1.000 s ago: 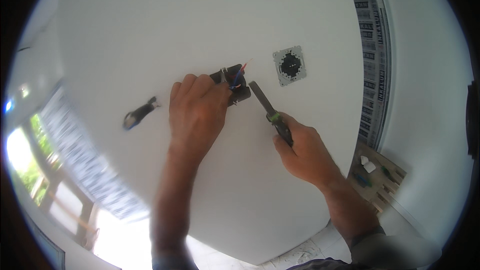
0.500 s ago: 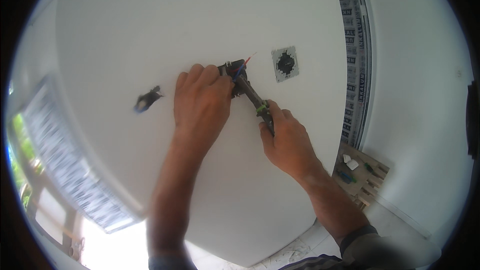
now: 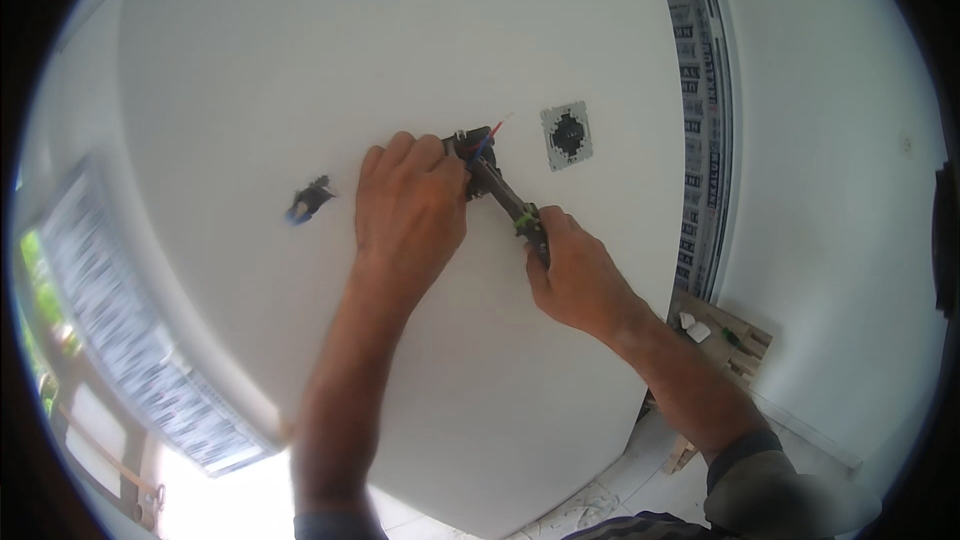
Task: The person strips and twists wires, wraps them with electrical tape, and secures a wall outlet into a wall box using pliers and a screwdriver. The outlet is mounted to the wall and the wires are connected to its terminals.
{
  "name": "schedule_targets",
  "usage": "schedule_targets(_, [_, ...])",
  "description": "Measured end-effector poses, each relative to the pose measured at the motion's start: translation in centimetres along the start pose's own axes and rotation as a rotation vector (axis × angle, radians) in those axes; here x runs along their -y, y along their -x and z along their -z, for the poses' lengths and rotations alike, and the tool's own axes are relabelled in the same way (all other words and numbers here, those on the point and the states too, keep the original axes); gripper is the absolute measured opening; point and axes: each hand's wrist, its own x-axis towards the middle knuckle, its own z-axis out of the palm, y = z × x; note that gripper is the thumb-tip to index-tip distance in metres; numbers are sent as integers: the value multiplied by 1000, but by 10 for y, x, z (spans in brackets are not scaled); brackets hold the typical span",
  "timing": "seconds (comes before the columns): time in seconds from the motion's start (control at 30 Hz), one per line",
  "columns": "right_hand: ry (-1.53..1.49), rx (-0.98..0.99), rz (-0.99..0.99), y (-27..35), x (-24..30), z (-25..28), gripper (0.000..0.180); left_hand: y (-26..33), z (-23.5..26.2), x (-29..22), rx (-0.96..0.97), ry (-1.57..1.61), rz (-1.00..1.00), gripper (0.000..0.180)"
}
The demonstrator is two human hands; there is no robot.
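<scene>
Grasping a tool (image 3: 508, 198), the right hand (image 3: 585, 275) has its fingers round the handle; red and blue wires (image 3: 496, 129) jut from the wall's (image 3: 480, 30) black box (image 3: 478, 187) at the tool's tip; the left hand (image 3: 410, 210) covers its left side, hold hidden; rightward, a socket (image 3: 567, 135); beyond, bold lettering repeats down a strip (image 3: 692, 140).

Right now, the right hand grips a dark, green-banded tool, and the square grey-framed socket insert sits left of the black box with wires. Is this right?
No: the head view shows the square grey-framed socket insert right of the black box. The rest is correct.
</scene>
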Motion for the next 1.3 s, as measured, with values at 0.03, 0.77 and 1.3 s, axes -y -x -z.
schedule_targets(0.03, [7,-1,11,0,-2,0,30,0,0,0,0,0,1,12])
schedule_targets(0.77, [-450,516,-258,-8,-1,86,38,4,2,-1,10,-27,6,14])
schedule_targets(1.3, [-2121,1297,-32,-38,-62,-30,53,3,8,-18,62,-157,145,18])
